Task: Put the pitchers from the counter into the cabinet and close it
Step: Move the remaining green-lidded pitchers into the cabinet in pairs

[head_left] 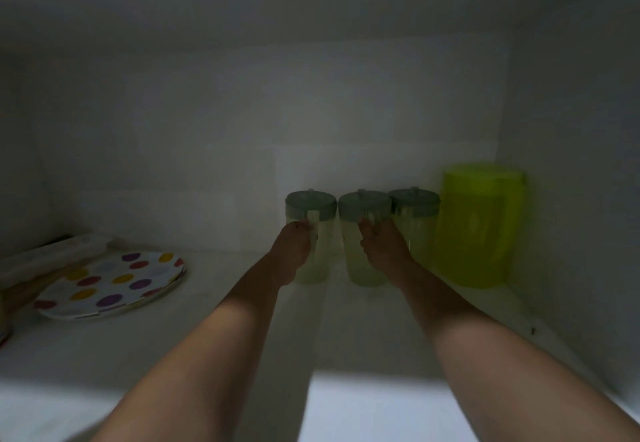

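Deep inside the cabinet [346,102], on its pale shelf floor, both hands reach a row of pitchers against the back wall. All stand upright, long axes vertical, grey-green lids on top. The left hand [292,251] holds the left pitcher [317,233], its fingers at the band just below the lid; the far side of the grip is hidden. The right hand [384,247] holds the middle pitcher [360,251] the same way, fingers curled against its upper wall. Just right of those fingers, touching or nearly touching the middle pitcher, stands a third pitcher [414,220], unheld. Contents cannot be told in the dim light; walls look pale and translucent. Further right stands a larger lime-green container [479,227], closed. Well left of the left fingers lies a spotted plate [110,285].
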